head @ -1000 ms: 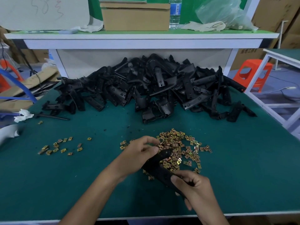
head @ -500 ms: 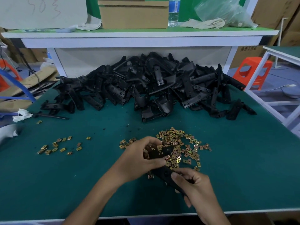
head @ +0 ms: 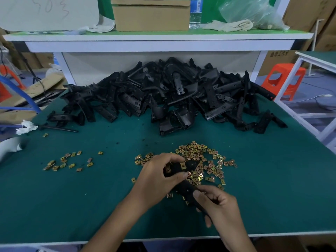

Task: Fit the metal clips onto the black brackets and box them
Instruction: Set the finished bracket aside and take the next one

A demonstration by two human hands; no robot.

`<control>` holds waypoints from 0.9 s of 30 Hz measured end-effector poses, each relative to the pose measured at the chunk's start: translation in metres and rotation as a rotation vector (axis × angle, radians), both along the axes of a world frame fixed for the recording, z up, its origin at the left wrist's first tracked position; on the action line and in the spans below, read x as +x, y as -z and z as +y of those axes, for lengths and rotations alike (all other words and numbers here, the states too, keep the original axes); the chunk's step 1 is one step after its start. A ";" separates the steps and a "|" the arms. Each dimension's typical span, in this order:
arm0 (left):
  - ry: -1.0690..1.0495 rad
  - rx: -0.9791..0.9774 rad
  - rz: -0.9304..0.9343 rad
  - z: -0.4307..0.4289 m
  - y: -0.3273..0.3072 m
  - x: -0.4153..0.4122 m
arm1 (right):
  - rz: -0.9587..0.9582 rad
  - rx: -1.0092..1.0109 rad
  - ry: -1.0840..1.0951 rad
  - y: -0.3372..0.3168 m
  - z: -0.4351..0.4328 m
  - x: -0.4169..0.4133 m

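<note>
A black bracket (head: pixel 183 180) lies between both hands above the green table (head: pixel 272 179). My left hand (head: pixel 158 177) grips its upper end, thumb and fingers curled round it, where a brass clip (head: pixel 183 165) sits on the bracket. My right hand (head: pixel 218 208) holds the lower end. Just behind the hands lies a pile of loose brass clips (head: pixel 200 157). A big heap of black brackets (head: pixel 172 95) fills the back of the table.
A smaller scatter of clips (head: pixel 67 160) lies at the left. A cardboard box (head: pixel 151 15), a water bottle (head: pixel 196 11) and a plastic bag (head: pixel 254 13) stand on the raised shelf. An orange stool (head: pixel 283 79) is at the right.
My left hand has slid along the bracket's upper end and now wraps round it; the bracket has turned a little, showing a clip on it. The right hand keeps its hold.
</note>
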State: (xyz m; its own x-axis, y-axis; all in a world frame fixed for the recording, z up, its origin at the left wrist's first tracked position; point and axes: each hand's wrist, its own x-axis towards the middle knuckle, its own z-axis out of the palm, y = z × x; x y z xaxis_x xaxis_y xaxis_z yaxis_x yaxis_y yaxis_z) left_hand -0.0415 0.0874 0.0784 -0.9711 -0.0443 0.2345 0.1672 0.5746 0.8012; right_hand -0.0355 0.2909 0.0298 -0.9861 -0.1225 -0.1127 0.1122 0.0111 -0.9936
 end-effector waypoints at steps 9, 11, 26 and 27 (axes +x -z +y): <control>0.182 -0.180 0.084 0.037 -0.003 0.000 | -0.029 -0.121 0.206 -0.010 0.041 0.042; 0.304 -0.214 0.089 0.060 -0.002 -0.002 | -0.040 -0.131 0.245 -0.007 0.058 0.062; 0.598 -0.261 -0.054 0.122 0.034 0.013 | -0.415 -0.718 1.128 0.021 0.209 0.153; 0.593 -0.255 -0.061 0.118 0.035 0.012 | -0.405 -0.698 1.136 0.023 0.206 0.150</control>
